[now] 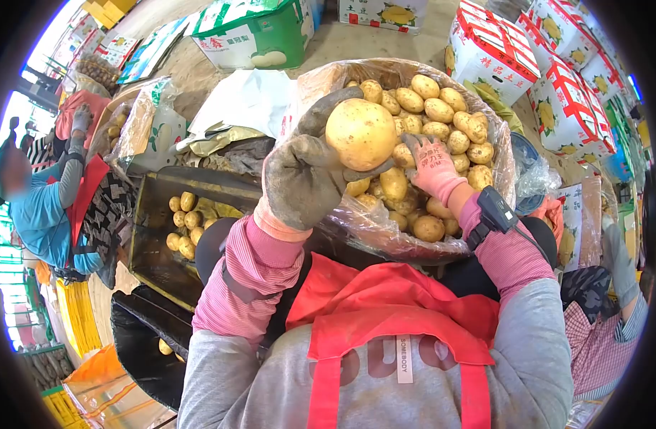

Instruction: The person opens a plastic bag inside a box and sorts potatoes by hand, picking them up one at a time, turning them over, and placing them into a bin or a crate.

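Observation:
My left hand (pixel 303 179), in a dirty grey-and-pink work glove, is closed around a large round potato (pixel 361 134), raised over the left part of a plastic-lined box (pixel 501 168). Fingers and thumb wrap its left, top and lower edges. Smaller potatoes (pixel 439 109) fill the box. My right hand (pixel 435 171), in a pink glove with grey fingertips, rests on these potatoes, just right of the large one. Its fingers lie spread over them, and their tips are partly hidden among the potatoes.
A dark trough (pixel 153 239) with several potatoes (pixel 188 222) stands at my left. Printed cartons (pixel 496 53) are stacked at the right, and a green-and-white carton (pixel 260 39) stands ahead. A co-worker in blue (pixel 45 207) sits at the left; another person's checked sleeve (pixel 596 343) shows at the right.

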Demonstrator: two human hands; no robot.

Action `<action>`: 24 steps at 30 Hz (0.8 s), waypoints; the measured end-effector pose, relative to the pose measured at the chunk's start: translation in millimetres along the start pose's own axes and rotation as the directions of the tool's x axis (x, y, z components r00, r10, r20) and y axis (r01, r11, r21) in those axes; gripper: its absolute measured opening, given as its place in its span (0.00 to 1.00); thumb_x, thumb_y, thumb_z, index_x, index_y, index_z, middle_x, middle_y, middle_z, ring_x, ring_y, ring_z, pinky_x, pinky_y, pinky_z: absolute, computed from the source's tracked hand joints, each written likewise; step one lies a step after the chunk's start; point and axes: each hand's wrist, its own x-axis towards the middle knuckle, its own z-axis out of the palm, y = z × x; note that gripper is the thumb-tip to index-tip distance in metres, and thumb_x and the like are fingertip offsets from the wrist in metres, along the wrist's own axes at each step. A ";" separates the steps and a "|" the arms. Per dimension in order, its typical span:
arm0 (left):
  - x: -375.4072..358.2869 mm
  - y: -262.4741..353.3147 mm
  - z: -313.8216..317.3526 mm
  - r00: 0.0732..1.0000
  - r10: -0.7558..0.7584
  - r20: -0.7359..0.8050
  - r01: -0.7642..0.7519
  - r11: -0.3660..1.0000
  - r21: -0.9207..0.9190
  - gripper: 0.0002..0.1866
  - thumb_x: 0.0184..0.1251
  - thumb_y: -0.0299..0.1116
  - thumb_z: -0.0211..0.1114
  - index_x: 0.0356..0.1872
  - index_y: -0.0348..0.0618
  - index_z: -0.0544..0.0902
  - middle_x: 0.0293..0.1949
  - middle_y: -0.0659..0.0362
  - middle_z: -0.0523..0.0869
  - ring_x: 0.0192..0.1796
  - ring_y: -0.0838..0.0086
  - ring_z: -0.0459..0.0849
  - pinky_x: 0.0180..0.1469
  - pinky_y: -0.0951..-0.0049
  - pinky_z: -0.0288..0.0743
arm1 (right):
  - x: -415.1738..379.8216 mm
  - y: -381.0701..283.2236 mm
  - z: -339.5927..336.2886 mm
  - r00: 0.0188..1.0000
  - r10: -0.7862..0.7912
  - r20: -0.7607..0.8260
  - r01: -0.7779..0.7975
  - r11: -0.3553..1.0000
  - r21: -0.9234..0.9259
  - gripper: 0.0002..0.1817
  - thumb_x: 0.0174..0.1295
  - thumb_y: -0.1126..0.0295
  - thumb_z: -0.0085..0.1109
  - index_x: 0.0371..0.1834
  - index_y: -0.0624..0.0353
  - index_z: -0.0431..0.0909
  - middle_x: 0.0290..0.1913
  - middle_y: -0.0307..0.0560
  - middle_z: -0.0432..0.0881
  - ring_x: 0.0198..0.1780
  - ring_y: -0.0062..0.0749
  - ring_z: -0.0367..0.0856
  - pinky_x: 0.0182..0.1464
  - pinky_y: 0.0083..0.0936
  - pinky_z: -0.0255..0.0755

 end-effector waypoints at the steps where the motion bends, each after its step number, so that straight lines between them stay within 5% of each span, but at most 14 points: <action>1: -0.6 4.1 1.6 0.998 -0.058 0.015 0.060 0.969 -0.238 0.37 0.53 0.27 0.47 0.71 0.37 0.57 0.66 0.43 0.65 0.66 0.44 0.68 0.64 0.39 0.68 | -0.1 1.4 1.4 0.999 -0.007 -0.052 0.008 0.999 0.033 0.37 0.56 0.58 0.62 0.69 0.55 0.61 0.66 0.59 0.66 0.67 0.53 0.65 0.70 0.41 0.57; 2: -0.4 8.0 3.2 0.992 -0.113 0.048 0.122 0.879 -0.461 0.37 0.53 0.26 0.47 0.71 0.37 0.58 0.66 0.43 0.66 0.67 0.44 0.68 0.65 0.39 0.67 | 0.5 4.7 3.5 0.999 -0.001 -0.052 0.003 0.999 0.034 0.37 0.56 0.58 0.62 0.69 0.55 0.61 0.66 0.59 0.66 0.67 0.53 0.65 0.70 0.41 0.57; 5: 1.0 15.9 6.5 0.989 -0.141 0.053 0.142 0.754 -0.641 0.38 0.52 0.25 0.46 0.71 0.38 0.57 0.66 0.43 0.66 0.66 0.44 0.68 0.65 0.38 0.66 | -10.0 11.8 -5.7 0.958 -0.063 -0.278 0.137 0.958 0.254 0.38 0.58 0.51 0.60 0.69 0.55 0.60 0.63 0.58 0.70 0.66 0.51 0.67 0.66 0.40 0.63; 7: 1.5 9.7 -0.6 0.991 -0.108 0.074 0.130 0.792 -0.596 0.33 0.60 0.30 0.49 0.70 0.38 0.61 0.67 0.42 0.65 0.65 0.49 0.70 0.65 0.40 0.67 | -27.7 6.1 -41.8 0.915 -0.118 -0.385 0.341 0.734 0.587 0.41 0.53 0.56 0.67 0.69 0.58 0.60 0.62 0.59 0.70 0.66 0.48 0.66 0.66 0.36 0.63; 9: 2.9 -5.8 -11.3 0.942 0.249 0.224 -0.057 0.779 -0.625 0.28 0.68 0.43 0.51 0.66 0.37 0.66 0.66 0.43 0.67 0.65 0.54 0.72 0.62 0.44 0.71 | -43.5 2.5 -66.9 0.882 -0.151 -0.446 0.424 0.667 0.613 0.42 0.52 0.59 0.69 0.68 0.61 0.60 0.61 0.58 0.70 0.65 0.45 0.67 0.66 0.34 0.63; 10: -0.2 16.6 5.5 0.990 -0.136 -0.028 0.110 0.890 -0.443 0.30 0.70 0.54 0.52 0.58 0.35 0.73 0.60 0.45 0.75 0.59 0.59 0.78 0.53 0.53 0.79 | -50.6 0.9 -76.4 0.844 -0.176 -0.507 0.502 0.591 0.631 0.43 0.50 0.62 0.72 0.68 0.64 0.60 0.60 0.57 0.71 0.64 0.41 0.68 0.65 0.32 0.64; 11: 1.5 14.0 2.3 0.990 -0.137 -0.023 0.113 0.890 -0.441 0.30 0.70 0.54 0.52 0.58 0.35 0.73 0.60 0.45 0.75 0.59 0.59 0.78 0.53 0.53 0.79 | -57.1 -1.1 -83.5 0.843 -0.171 -0.510 0.501 0.592 0.631 0.43 0.50 0.62 0.72 0.68 0.64 0.60 0.60 0.57 0.71 0.64 0.41 0.68 0.65 0.32 0.64; 13: 5.5 4.6 -6.6 0.966 -0.247 0.079 0.259 0.902 -0.346 0.28 0.71 0.52 0.52 0.53 0.33 0.76 0.51 0.47 0.81 0.50 0.60 0.83 0.41 0.60 0.83 | -68.5 -3.7 -94.9 0.869 -0.092 -0.487 0.493 0.259 0.831 0.42 0.51 0.65 0.72 0.66 0.69 0.60 0.58 0.53 0.71 0.62 0.35 0.69 0.64 0.28 0.64; 15: 3.7 -1.5 -1.3 0.975 -0.202 0.088 0.219 0.927 -0.305 0.26 0.71 0.49 0.51 0.51 0.31 0.78 0.46 0.47 0.83 0.44 0.61 0.85 0.36 0.63 0.83 | -75.5 -1.6 -104.0 0.896 -0.091 -0.434 0.443 0.143 0.885 0.40 0.52 0.68 0.71 0.66 0.70 0.60 0.57 0.49 0.71 0.60 0.31 0.70 0.63 0.28 0.65; 17: 1.4 1.5 7.5 0.977 -0.210 0.016 0.211 0.978 -0.012 0.24 0.69 0.43 0.52 0.53 0.30 0.76 0.46 0.49 0.82 0.44 0.62 0.85 0.40 0.66 0.83 | -83.4 -1.2 -109.6 0.965 -0.148 -0.218 0.174 -0.264 0.949 0.37 0.54 0.70 0.68 0.65 0.69 0.61 0.59 0.48 0.70 0.60 0.29 0.69 0.61 0.28 0.67; 19: -1.2 -1.4 14.2 0.984 -0.176 0.033 0.175 0.984 0.014 0.23 0.65 0.34 0.54 0.58 0.31 0.73 0.46 0.50 0.82 0.44 0.64 0.84 0.45 0.69 0.81 | -75.3 2.3 -89.8 0.948 -0.111 -0.298 0.254 -0.295 0.921 0.29 0.61 0.63 0.61 0.62 0.67 0.66 0.57 0.48 0.74 0.55 0.29 0.74 0.57 0.27 0.71; 21: -4.0 6.0 29.5 0.966 -0.258 0.018 0.258 0.966 0.006 0.24 0.62 0.27 0.59 0.61 0.35 0.73 0.44 0.55 0.82 0.45 0.72 0.81 0.52 0.73 0.74 | -73.9 12.2 -86.1 0.835 -0.502 -0.223 -0.116 -0.557 0.822 0.27 0.66 0.52 0.51 0.58 0.64 0.72 0.49 0.48 0.80 0.44 0.31 0.80 0.44 0.24 0.76; 22: -2.8 1.4 22.7 0.956 -0.280 0.090 0.280 0.960 0.016 0.29 0.61 0.27 0.61 0.66 0.38 0.69 0.46 0.56 0.80 0.48 0.72 0.80 0.54 0.74 0.72 | -86.4 -16.7 -107.7 0.963 -0.242 0.116 -0.256 -0.700 0.667 0.30 0.67 0.45 0.43 0.55 0.62 0.75 0.41 0.48 0.83 0.34 0.31 0.81 0.31 0.19 0.74; 24: -6.1 3.0 29.6 0.950 -0.293 0.104 0.286 0.955 0.072 0.31 0.62 0.28 0.62 0.67 0.38 0.66 0.46 0.56 0.80 0.49 0.72 0.80 0.54 0.73 0.72 | -80.8 -11.6 -97.4 0.919 -0.394 -0.021 -0.289 -0.708 0.644 0.31 0.67 0.43 0.43 0.55 0.62 0.75 0.42 0.48 0.83 0.35 0.30 0.81 0.32 0.21 0.75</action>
